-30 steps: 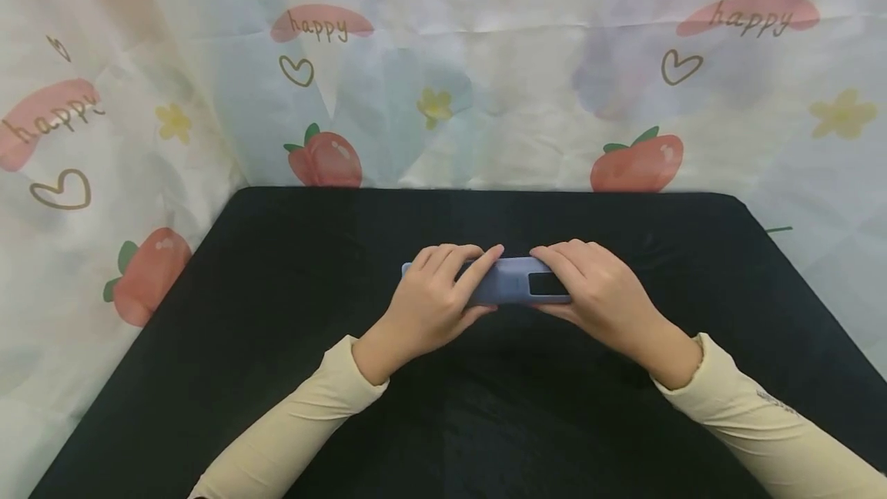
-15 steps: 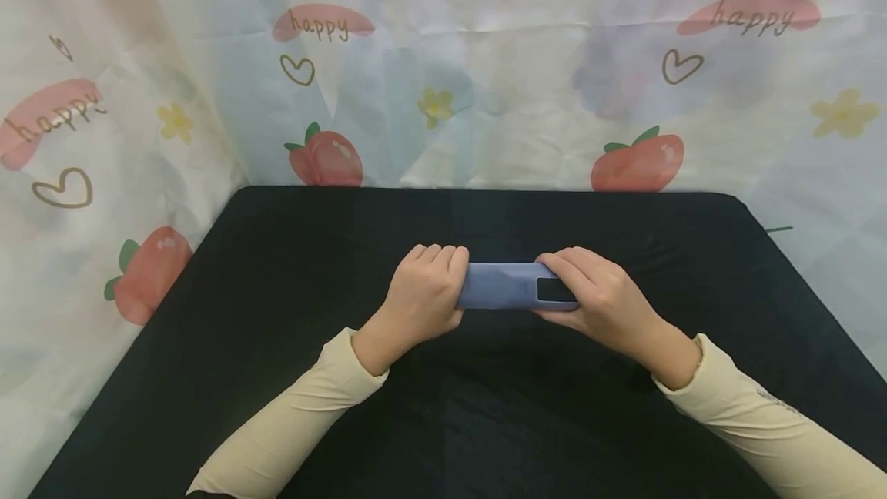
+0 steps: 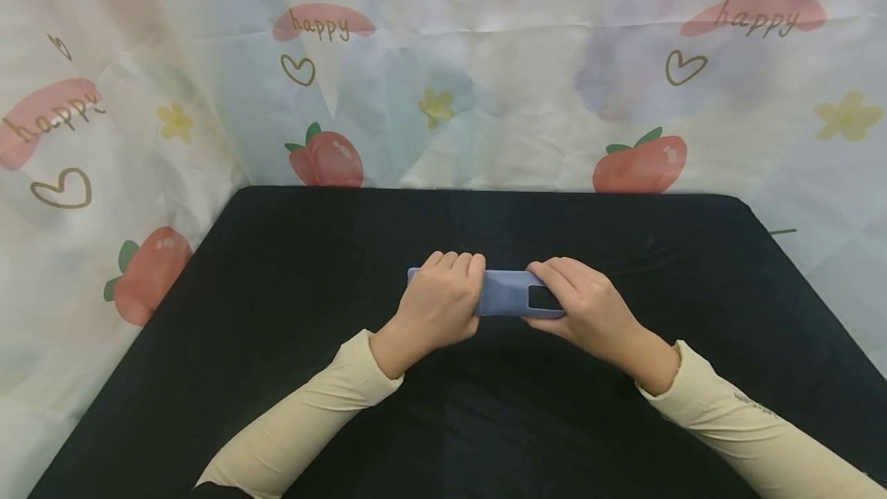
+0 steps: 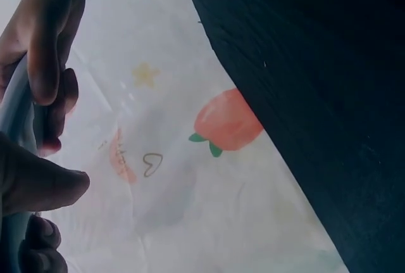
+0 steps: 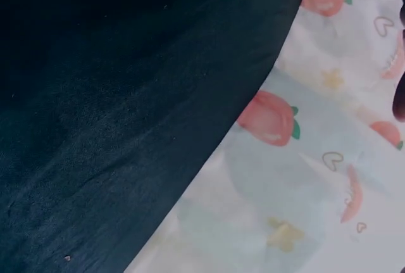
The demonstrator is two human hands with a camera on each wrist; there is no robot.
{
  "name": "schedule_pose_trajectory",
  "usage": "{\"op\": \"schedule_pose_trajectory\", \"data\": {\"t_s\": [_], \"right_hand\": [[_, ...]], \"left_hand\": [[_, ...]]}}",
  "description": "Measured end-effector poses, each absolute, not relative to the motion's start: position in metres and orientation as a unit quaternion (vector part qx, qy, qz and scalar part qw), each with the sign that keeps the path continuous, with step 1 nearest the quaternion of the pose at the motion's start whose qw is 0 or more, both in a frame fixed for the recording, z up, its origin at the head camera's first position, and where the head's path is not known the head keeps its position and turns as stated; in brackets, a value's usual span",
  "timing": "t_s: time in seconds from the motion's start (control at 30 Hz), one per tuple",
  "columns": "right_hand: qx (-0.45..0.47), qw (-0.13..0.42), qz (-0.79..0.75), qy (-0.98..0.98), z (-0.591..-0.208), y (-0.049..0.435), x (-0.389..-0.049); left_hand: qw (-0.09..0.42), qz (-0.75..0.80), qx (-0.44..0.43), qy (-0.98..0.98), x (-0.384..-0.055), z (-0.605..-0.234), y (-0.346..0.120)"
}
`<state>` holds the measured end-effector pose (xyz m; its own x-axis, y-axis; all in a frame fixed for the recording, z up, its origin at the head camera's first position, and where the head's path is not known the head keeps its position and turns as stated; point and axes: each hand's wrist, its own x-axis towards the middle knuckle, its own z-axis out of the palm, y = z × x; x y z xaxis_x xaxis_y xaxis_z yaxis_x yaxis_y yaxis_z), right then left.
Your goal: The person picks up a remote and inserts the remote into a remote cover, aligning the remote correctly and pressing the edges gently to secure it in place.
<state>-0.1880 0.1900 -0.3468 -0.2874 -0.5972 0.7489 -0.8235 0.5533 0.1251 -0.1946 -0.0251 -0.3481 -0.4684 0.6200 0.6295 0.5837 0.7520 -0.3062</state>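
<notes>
Both hands hold one long, smooth blue object (image 3: 504, 293) level across the middle of the head view; it has a black rectangular panel near its right end. Its exact kind does not show. My left hand (image 3: 441, 297) grips it left of centre, fingers curled over the far edge, a bit of the left end poking out beyond. At the other end, my right hand (image 3: 589, 305) holds it with thumb below and fingers above, partly covering the panel. In the left wrist view, a thumb (image 4: 47, 181) lies across the object. The right wrist view catches mostly cloth, with dark fingertips (image 5: 400, 99) at its edge.
A black cloth-covered table (image 3: 443, 422) spreads below the hands. Behind it and on the left hang white curtains (image 3: 513, 98) printed with fruit, hearts and "happy". Cream sleeves (image 3: 298, 430) cover both forearms.
The left hand's fingers, straighter at first, shifted to the left end and curled round it, then moved back right. Both hands and the object are now slightly closer to the body.
</notes>
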Motion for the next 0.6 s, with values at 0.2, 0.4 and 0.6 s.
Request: {"op": "schedule_pose_trajectory", "data": {"t_s": [0.2,0.4,0.6], "right_hand": [[0.443,0.383,0.121,-0.802,-0.345,0.186,-0.184],[0.418,0.344,0.153,-0.827,-0.343,0.183,-0.183],[0.341,0.307,0.291,-0.84,-0.343,0.175,-0.18]], "left_hand": [[0.359,0.013,-0.361,-0.86,-0.195,-0.35,-0.024],[0.35,0.001,-0.357,-0.866,-0.196,-0.352,-0.022],[0.371,0.008,-0.352,-0.859,-0.194,-0.351,-0.018]]}}
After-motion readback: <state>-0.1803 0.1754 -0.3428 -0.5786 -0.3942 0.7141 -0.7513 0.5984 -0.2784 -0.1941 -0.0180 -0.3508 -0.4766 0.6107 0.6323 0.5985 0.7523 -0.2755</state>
